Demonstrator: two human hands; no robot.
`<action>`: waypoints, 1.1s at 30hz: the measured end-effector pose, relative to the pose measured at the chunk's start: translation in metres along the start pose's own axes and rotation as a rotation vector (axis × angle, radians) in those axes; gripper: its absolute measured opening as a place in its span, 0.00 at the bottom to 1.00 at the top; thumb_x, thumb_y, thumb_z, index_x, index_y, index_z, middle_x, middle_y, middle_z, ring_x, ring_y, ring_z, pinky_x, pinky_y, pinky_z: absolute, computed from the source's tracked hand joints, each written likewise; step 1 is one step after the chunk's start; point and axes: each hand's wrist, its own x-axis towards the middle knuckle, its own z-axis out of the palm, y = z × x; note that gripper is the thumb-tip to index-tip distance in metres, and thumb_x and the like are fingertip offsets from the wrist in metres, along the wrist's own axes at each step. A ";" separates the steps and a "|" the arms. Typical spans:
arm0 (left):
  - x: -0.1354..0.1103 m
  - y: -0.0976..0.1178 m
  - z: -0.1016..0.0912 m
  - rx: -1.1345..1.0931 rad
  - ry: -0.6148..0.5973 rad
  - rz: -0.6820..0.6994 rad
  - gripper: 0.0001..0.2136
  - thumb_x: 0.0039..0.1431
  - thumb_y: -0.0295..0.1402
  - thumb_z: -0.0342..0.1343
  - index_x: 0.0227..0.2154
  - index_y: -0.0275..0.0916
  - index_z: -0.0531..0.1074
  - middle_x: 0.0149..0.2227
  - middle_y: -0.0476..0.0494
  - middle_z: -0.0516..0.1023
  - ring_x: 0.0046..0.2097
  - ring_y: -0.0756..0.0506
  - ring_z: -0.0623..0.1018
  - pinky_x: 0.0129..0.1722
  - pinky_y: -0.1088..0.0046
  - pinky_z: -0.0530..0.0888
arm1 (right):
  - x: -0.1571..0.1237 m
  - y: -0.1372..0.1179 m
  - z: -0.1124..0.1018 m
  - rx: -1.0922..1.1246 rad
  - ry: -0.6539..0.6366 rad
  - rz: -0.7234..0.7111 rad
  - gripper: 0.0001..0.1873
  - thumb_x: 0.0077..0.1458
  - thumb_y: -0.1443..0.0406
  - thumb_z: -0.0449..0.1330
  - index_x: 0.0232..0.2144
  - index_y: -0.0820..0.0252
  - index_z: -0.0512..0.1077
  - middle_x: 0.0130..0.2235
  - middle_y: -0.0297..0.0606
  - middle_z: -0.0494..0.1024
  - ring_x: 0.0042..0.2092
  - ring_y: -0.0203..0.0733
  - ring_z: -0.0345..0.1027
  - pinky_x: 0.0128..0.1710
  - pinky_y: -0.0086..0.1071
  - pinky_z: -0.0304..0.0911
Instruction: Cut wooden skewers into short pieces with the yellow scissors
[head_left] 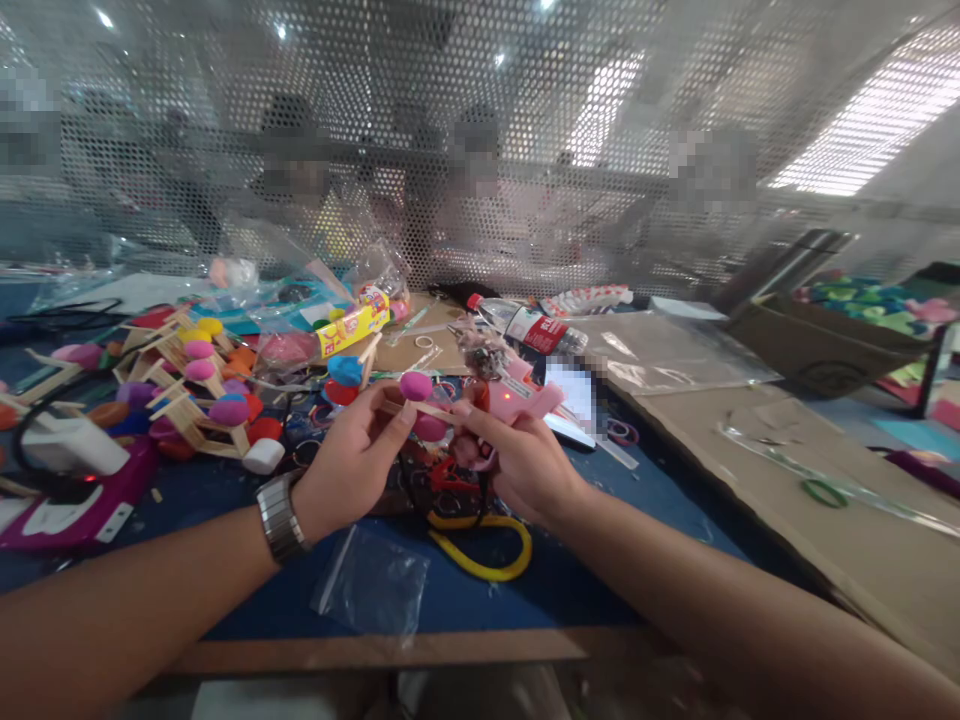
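Note:
My left hand (354,460), with a metal watch (279,518) on the wrist, pinches a thin wooden stick (427,408) that carries a magenta pom-pom (415,385). My right hand (517,460) is closed around a pink glue gun (525,400), its index finger stretched toward the stick next to the pom-pom. Both hands hover above the blue table mat (570,570). A second pink pom-pom (430,428) shows just below the stick.
A pile of finished stick-and-pom-pom pieces (195,385) lies at left, beside a purple-and-white device (67,490). Yellow-handled scissors (480,545) and a small clear bag (371,580) lie below my hands. A plastic bottle (525,325), cardboard sheets (787,450) and a perforated screen (480,150) stand beyond; people sit behind the screen.

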 end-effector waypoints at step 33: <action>0.001 -0.003 -0.001 -0.122 0.041 -0.056 0.17 0.58 0.43 0.62 0.43 0.37 0.72 0.36 0.44 0.78 0.36 0.46 0.79 0.30 0.74 0.78 | 0.004 -0.005 0.000 0.062 0.190 -0.042 0.24 0.35 0.54 0.75 0.29 0.58 0.70 0.22 0.28 0.70 0.25 0.34 0.62 0.20 0.27 0.56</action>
